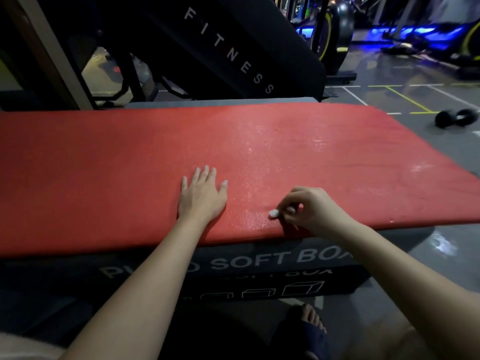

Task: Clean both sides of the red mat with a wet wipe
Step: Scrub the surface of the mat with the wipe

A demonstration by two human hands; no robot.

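The red mat [104, 162] lies flat across a black soft box, spanning the whole width of the head view. Its middle and right part glisten wet. My left hand [201, 194] rests flat on the mat near the front edge, fingers straight and spread. My right hand [309, 209] is to its right at the front edge, fingers curled, pinching a small balled white wet wipe [274, 213] against the mat surface.
The black plyo soft box [233, 266] under the mat stands on a grey gym floor. A black dumbbell [455, 118] lies on the floor at the right. A black slanted fitness panel [228, 53] and exercise machines stand behind. My sandalled foot [311, 326] is below.
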